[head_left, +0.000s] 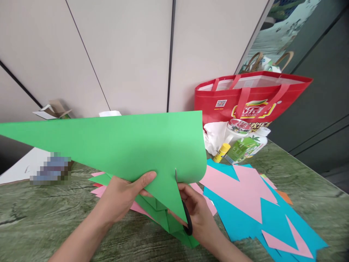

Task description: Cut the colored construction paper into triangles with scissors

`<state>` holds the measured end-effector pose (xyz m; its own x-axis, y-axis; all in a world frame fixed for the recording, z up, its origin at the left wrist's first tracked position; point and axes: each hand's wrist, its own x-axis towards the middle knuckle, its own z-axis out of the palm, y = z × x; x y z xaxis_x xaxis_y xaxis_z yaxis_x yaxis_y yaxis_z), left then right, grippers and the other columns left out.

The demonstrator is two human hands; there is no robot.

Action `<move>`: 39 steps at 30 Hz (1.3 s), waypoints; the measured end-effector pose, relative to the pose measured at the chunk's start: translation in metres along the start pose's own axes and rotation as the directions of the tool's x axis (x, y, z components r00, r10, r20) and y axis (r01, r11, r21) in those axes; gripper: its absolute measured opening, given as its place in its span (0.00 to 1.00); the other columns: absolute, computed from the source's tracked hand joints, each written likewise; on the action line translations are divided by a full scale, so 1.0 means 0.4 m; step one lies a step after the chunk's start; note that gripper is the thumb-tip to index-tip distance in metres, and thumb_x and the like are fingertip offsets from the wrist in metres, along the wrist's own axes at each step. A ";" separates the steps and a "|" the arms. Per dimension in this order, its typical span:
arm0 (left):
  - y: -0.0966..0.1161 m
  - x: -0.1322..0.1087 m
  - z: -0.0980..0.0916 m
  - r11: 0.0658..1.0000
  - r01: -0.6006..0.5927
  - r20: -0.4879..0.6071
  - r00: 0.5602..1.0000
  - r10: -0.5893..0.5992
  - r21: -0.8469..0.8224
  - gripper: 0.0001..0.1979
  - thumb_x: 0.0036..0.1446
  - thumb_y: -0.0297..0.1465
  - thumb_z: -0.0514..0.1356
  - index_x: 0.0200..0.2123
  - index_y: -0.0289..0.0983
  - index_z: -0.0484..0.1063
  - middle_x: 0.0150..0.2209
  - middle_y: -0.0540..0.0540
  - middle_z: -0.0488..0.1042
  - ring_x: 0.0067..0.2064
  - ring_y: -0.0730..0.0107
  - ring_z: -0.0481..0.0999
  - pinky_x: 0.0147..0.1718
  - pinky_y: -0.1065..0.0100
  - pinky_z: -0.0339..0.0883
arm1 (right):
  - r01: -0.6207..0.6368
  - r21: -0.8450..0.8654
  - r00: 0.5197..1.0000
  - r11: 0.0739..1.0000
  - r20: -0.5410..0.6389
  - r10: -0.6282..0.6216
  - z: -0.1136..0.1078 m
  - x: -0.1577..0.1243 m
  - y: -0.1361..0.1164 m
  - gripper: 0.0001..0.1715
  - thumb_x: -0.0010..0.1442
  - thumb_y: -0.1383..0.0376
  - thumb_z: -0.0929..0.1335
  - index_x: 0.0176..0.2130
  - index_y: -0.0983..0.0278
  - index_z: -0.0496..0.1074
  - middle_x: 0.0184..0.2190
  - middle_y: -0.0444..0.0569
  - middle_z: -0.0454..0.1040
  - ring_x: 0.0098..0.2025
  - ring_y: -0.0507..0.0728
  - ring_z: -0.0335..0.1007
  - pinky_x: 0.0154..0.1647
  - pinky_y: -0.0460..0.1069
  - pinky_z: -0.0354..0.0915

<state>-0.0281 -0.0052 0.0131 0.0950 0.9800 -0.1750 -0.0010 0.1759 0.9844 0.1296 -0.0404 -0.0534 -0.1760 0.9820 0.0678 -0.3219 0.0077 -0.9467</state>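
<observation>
An indoor room, home or office I cannot tell, with a bench (pixel 16 229) in use for paper craft. The craft shows in the scissors (pixel 188 218), the green sheet (pixel 152 142), the blue paper (pixel 237 223) and 1 yellow glue stick (pixel 222 153). Pale panels (pixel 133 54) with dark seams back the bench. Everyday goods give a domestic air: 1 red shopping bag (pixel 209 98), 1 lidded jar (pixel 240 125) and 1 white bottle (pixel 261 140).

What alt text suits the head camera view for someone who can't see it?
The left hand holds green paper while the right hand holds scissors, a blade showing against it, above a green table. Pink paper and blue paper lie to the right, with a red bag behind.
</observation>
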 end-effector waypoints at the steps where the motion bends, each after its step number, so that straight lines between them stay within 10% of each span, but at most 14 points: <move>1: 0.001 0.001 0.001 1.000 0.015 0.011 1.000 -0.015 -0.023 0.20 0.43 0.35 0.64 0.42 0.36 0.72 0.38 0.44 0.77 0.33 0.61 0.75 0.25 0.65 0.73 | 0.002 0.000 1.000 1.000 0.000 -0.002 0.000 0.000 0.000 0.20 0.40 0.64 0.75 0.34 0.62 0.67 0.32 0.48 0.74 0.35 0.56 0.70 0.37 0.48 0.64; 31: 0.010 -0.011 0.018 0.996 0.040 -0.023 0.999 -0.042 -0.085 0.23 0.40 0.35 0.65 0.42 0.35 0.70 0.37 0.43 0.77 0.32 0.57 0.77 0.25 0.59 0.74 | -0.083 0.018 0.990 0.996 -0.114 0.085 0.002 0.001 0.028 0.17 0.36 0.62 0.75 0.27 0.63 0.68 0.12 0.38 0.65 0.14 0.49 0.58 0.14 0.43 0.53; 39: 0.004 -0.014 0.020 0.992 0.093 0.032 0.995 -0.090 -0.091 0.21 0.43 0.33 0.65 0.43 0.37 0.70 0.37 0.45 0.78 0.32 0.58 0.77 0.25 0.61 0.75 | 0.029 -0.036 0.995 0.999 -0.092 -0.032 -0.003 0.001 0.016 0.19 0.39 0.64 0.75 0.32 0.62 0.68 0.25 0.44 0.72 0.29 0.54 0.67 0.31 0.46 0.64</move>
<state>-0.0207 -0.0110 0.0158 0.1262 0.9567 -0.2624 -0.0827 0.2737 0.9583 0.1287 -0.0396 -0.0599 -0.0796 0.9944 0.0695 -0.2933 0.0432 -0.9550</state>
